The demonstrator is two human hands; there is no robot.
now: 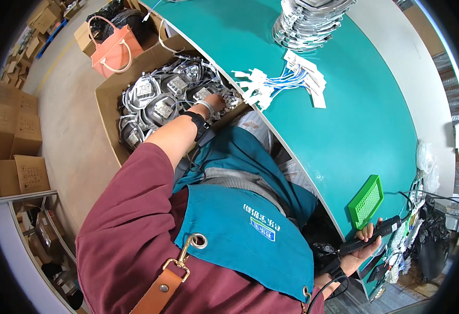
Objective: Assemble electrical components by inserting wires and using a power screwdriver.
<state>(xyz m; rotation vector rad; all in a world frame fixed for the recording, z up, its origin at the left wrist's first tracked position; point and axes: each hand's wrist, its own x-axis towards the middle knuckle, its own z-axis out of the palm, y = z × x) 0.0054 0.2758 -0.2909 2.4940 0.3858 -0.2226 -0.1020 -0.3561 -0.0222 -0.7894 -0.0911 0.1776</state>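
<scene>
At the upper left, my left hand [216, 102] reaches into a cardboard box [106, 112] and touches the parts near its right side. Its fingers are partly lost among them, so their grip cannot be made out. The box is filled with round silver metal units [161, 108] carrying small plates and wires. At the lower right, my right hand [363, 250] is closed around a black electric screwdriver [373, 234], whose cord runs off to the right. A green grid tray [366, 203] lies on the table just beyond that hand.
The green-topped table [339, 141] holds a stack of silver metal pieces [310, 26] and a bundle of blue wires with white connectors [287, 81]. A pink bag [115, 49] sits behind the box. Cardboard cartons [18, 125] stand far left; black plastic [432, 235] hangs at the right.
</scene>
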